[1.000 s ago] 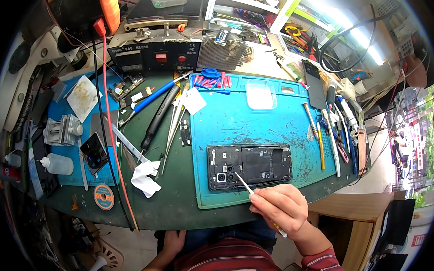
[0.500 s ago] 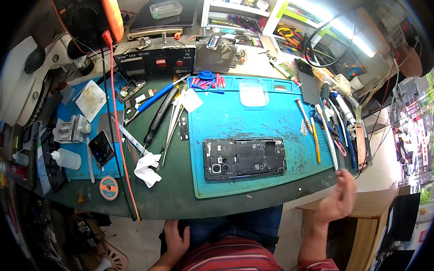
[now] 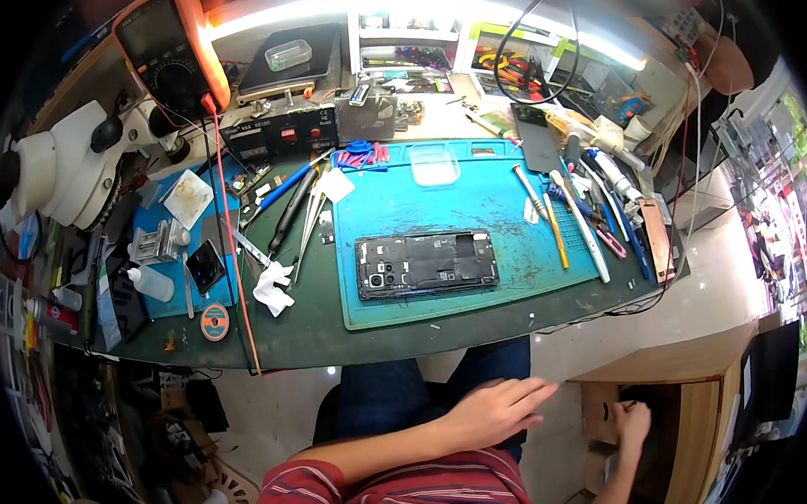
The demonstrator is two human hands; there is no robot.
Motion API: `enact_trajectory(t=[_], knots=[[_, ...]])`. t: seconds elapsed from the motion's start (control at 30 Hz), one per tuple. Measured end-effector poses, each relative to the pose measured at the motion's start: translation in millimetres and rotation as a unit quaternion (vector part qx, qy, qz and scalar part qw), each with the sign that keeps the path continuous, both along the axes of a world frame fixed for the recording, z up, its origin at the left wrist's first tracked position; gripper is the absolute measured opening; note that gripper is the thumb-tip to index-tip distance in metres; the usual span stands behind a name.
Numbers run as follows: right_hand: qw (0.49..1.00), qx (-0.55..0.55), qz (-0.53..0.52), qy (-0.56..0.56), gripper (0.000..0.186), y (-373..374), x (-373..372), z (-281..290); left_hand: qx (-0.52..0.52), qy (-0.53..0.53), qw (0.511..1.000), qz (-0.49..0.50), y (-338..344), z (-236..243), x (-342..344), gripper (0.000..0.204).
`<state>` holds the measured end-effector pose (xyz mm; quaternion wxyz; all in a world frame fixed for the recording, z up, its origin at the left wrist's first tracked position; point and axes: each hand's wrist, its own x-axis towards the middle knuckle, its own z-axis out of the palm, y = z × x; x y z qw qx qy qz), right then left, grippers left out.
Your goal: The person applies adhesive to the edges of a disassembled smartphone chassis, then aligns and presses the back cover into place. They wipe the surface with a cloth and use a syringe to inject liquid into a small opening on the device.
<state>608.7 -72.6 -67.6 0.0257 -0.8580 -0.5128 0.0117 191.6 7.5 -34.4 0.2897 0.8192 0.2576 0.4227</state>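
Observation:
My left hand [image 3: 503, 408] stretches across my lap toward the right, fingers extended and apart, holding nothing visible. My right hand [image 3: 631, 419] is low at the right, beside a wooden cabinet [image 3: 705, 419] with an open front, its fingers curled; whatever they hold, if anything, is too small to make out. A black phone with its back off [image 3: 425, 265] lies flat on the blue mat [image 3: 397, 313]. A white pen-like tool [image 3: 588, 244] and a yellow-handled tool [image 3: 558, 236] lie on the mat's right side.
A microscope [image 3: 62, 172] stands at the left, near a multimeter [image 3: 165, 55] with hanging leads. A power supply [image 3: 272, 133], clear container [image 3: 434, 168], solder spool [image 3: 215, 321], crumpled tissue [image 3: 273, 289] and several tools crowd the green bench [image 3: 380, 343]. A floor fan [image 3: 234, 485] is below left.
My right hand has left the phone with the thin white tool no longer visible in it and dropped beside the cabinet. My left hand has moved rightward across my lap. The view has shifted.

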Motion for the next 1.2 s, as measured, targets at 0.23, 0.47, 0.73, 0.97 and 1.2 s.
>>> enact_trajectory(t=[0.23, 0.47, 0.73, 0.97, 1.2], knots=[[0.758, 0.028, 0.003, 0.652, 0.021, 22, -132, 66, -0.118, 0.106, 0.979, -0.129, -11, -68, 77, 0.035], [0.85, 0.374, 0.242, 0.282, 0.013, 120, -120, 120, -0.167, 0.297, 0.94, 0.003, -4, -89, 1, 0.019], [0.84, 0.228, 0.451, -0.196, 0.038, 314, -144, 147, -0.168, 0.288, 0.886, 0.322, -73, -107, -132, 0.056], [0.95, -0.012, 0.312, 0.003, 0.064, 392, -270, 173, -0.511, 0.128, 0.765, 0.37, -130, -130, -162, 0.083], [0.95, -0.134, 0.282, 0.014, 0.054, 413, -294, 185, -0.519, 0.142, 0.763, 0.357, -130, -129, -172, 0.083]])
